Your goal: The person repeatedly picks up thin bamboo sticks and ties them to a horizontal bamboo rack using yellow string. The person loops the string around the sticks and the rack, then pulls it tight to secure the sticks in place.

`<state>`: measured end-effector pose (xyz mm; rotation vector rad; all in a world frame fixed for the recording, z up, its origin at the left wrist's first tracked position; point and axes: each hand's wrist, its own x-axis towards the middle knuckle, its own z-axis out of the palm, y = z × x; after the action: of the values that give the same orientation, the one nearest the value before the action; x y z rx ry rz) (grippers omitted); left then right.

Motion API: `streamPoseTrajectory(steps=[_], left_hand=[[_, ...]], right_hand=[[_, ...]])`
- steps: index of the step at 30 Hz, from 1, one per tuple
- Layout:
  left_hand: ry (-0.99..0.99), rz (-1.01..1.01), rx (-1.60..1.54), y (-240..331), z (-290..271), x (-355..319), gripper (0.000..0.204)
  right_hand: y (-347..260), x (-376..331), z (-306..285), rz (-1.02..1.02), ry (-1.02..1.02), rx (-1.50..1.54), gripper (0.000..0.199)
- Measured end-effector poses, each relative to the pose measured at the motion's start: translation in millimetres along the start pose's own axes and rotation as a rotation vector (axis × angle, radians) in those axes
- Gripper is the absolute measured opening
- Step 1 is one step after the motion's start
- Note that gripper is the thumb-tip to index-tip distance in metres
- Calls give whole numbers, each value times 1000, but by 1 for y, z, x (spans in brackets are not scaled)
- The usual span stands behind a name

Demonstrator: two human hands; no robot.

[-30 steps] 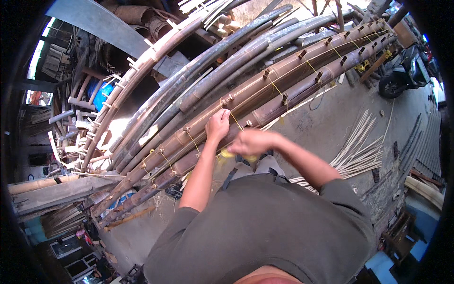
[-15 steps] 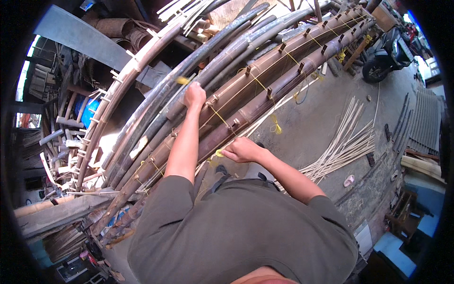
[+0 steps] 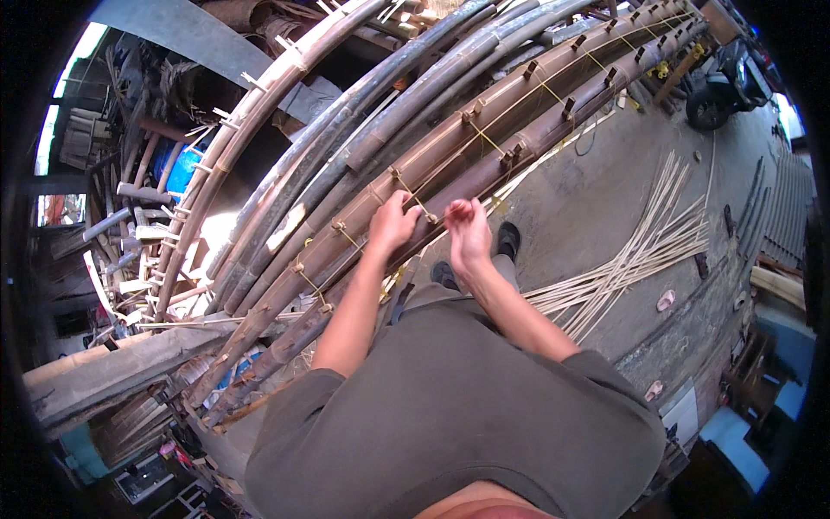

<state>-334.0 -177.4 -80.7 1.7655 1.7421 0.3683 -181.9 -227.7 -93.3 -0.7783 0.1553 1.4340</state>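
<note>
We see the left hand (image 3: 391, 223) clenched on the brown bamboo pole (image 3: 484, 143) at a yellow string tie (image 3: 421, 205) — the pole runs lower left to upper right. The right hand (image 3: 468, 233), loosely curled, sits just beside it, equally near the tie; we cannot tell what it grips.

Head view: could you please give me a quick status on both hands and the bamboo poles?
Left hand resting on bamboo pole at a yellow tie. Right hand beside it, fingers curled, grip unclear. Nothing between hands and poles.

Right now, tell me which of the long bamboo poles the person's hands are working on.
The brown bamboo pole crossed by yellow ties and small pegs: the left hand rests on it, the right hand beside it. The grey poles farther off lie untouched.
</note>
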Motion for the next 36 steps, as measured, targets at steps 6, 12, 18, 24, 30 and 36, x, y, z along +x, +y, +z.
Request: streamPoseTrajectory(steps=[6,12,18,24,30,36], left_hand=[[376,188,-84,-29,31,5,41],[109,-31,-74,8,5,1,38],[161,-91,-34,15,-1,-4,34],[327,128,-647,35,-27,37,26],[524,102,27,-36,-24,140,31],[180,25,128,-73,-57,124,33]], right_hand=[[18,13,155,-284,-1026,-1471,46],[0,118,138,-50,-1097,-1635,47],[-48,2,40,-353,-1488,-1657,45],[-17,-15,5,-423,-1262,-1693,40],[-43,-33,-7,-370,-1015,-1319,23],[4,-48,-42,310,-78,-486,55]])
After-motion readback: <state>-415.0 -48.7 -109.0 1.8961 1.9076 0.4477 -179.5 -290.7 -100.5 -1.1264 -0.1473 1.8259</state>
